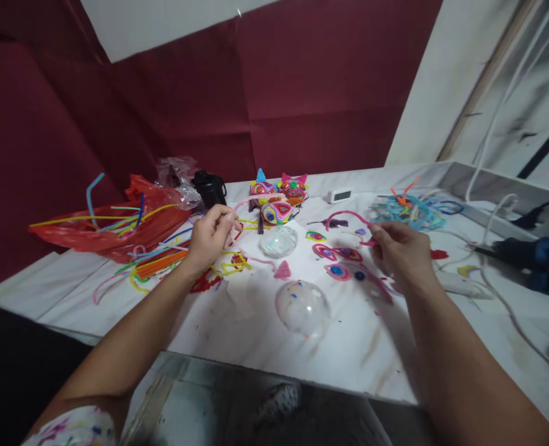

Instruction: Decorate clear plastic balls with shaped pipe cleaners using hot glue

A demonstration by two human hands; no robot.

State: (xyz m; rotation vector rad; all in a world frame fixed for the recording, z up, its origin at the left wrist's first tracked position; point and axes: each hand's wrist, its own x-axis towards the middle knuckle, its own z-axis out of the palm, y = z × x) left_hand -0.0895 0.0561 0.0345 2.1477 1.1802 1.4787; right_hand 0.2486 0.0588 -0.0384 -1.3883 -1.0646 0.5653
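My left hand (213, 234) is pinched on a light pink pipe cleaner (260, 197) that curves to the right above the table. My right hand (400, 248) pinches a curved dark pink pipe cleaner (348, 214) whose free end arches to the left. Between the hands lie coiled eye-like shapes (338, 271), a small pink triangle (283, 270) and a faceted clear piece (278, 241). Nearer the front edge sits a clear dome (303, 308). Behind these stand decorated colourful faces (278, 209).
Loose pipe cleaners (160, 265) and a red plastic bag (156, 217) lie at the left, near a black object (210, 188). A small white digital display (340, 196) stands at the back. At the right are a blue tangled bundle (408, 210) and white cables (492, 282).
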